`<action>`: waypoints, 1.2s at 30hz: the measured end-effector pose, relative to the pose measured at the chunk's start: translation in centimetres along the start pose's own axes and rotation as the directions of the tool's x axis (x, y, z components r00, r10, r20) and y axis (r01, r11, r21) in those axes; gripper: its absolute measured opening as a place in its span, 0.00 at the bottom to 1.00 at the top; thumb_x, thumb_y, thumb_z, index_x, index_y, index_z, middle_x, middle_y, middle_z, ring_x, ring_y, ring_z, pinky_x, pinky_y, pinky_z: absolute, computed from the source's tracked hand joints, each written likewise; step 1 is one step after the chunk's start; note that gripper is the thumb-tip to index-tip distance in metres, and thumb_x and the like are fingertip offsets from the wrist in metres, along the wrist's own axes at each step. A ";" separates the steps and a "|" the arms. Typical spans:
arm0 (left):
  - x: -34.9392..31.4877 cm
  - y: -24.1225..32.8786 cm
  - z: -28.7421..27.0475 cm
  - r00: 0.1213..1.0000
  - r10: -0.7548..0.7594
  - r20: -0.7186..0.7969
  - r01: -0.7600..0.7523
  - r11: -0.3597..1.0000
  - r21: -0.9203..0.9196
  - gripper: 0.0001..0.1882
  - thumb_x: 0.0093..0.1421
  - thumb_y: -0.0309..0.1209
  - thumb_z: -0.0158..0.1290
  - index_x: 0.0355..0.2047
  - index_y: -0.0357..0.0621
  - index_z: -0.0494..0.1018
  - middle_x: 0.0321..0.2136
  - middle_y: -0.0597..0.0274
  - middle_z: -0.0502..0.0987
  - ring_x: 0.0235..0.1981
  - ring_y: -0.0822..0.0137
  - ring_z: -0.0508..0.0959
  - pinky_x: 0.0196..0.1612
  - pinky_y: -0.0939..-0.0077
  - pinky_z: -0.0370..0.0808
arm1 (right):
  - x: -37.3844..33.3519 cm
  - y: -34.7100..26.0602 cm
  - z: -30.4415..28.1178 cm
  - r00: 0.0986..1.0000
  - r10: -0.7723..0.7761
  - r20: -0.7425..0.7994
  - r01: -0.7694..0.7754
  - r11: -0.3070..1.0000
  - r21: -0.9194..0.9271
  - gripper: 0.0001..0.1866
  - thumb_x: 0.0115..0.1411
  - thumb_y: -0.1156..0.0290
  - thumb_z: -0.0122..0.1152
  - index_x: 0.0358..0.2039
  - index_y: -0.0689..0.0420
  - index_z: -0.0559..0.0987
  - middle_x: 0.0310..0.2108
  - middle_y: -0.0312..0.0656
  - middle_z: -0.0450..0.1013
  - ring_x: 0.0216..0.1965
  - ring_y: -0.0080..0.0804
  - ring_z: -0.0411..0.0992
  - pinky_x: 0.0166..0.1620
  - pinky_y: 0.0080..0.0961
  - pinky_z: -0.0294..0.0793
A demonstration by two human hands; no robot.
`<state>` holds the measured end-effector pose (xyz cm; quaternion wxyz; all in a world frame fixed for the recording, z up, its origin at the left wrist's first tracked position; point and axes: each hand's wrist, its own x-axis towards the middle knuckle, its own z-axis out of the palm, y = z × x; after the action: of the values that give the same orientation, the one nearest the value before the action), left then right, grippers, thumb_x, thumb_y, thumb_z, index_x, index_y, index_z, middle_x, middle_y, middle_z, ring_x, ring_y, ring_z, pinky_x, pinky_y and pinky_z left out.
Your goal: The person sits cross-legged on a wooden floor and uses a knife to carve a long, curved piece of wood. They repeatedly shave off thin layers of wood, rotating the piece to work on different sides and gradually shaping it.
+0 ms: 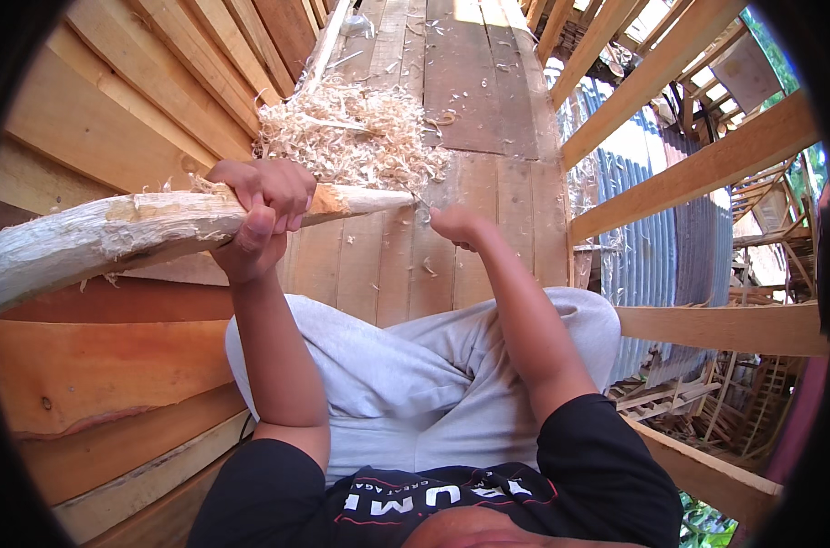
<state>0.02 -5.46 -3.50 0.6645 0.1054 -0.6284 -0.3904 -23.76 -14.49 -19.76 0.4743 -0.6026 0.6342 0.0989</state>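
A long, pale, bark-stripped wooden pole (114, 226) comes in from the left and tapers to a point at the middle of the view. The fingers of my left hand (262, 210) are wrapped round it, short of an orange-brown patch near the tapered end. Just beyond the tip is my right hand (459, 226), its fingers closed on a small thin-bladed tool (420, 200). Only a sliver of that tool shows, close to the pole's tip; its handle is hidden in the fist. Curled wood shavings (351, 132) lie heaped on the floor beyond the pole.
I sit cross-legged in grey trousers (388, 365) on a plank floor (488, 183). Stacked boards (114, 365) line the left side. At the right runs a slatted wooden railing (689, 196), with corrugated metal sheets (639, 219) beyond it.
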 end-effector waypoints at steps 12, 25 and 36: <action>-0.1 0.1 1.0 0.998 -0.060 0.007 0.059 0.997 0.043 0.13 0.60 0.33 0.54 0.24 0.49 0.61 0.14 0.71 0.63 0.17 0.73 0.65 0.28 0.73 0.64 | -0.5 0.0 1.1 0.996 -0.076 -0.046 0.076 0.997 -0.011 0.27 0.65 0.56 0.43 0.36 0.72 0.78 0.32 0.58 0.76 0.29 0.47 0.76 0.34 0.40 0.74; 0.4 -0.6 2.8 0.998 -0.069 -0.013 0.070 0.995 0.076 0.13 0.59 0.32 0.56 0.26 0.50 0.61 0.15 0.70 0.63 0.18 0.73 0.64 0.28 0.73 0.63 | 1.5 0.6 1.8 0.990 -0.088 -0.110 0.085 0.996 -0.027 0.25 0.64 0.58 0.44 0.45 0.69 0.76 0.52 0.61 0.70 0.55 0.54 0.68 0.56 0.41 0.68; 0.3 -0.5 2.1 0.999 -0.030 -0.042 0.030 1.000 -0.003 0.14 0.58 0.28 0.58 0.28 0.47 0.60 0.16 0.64 0.66 0.18 0.71 0.65 0.27 0.72 0.67 | 3.7 1.6 2.3 0.986 -0.117 -0.121 0.095 0.979 -0.178 0.27 0.68 0.56 0.38 0.45 0.67 0.77 0.50 0.59 0.71 0.53 0.55 0.69 0.54 0.42 0.69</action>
<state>-2.12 -5.25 -3.22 0.6719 0.1222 -0.6122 -0.3986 -23.39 -14.95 -24.41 0.3828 -0.6794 0.6198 0.0880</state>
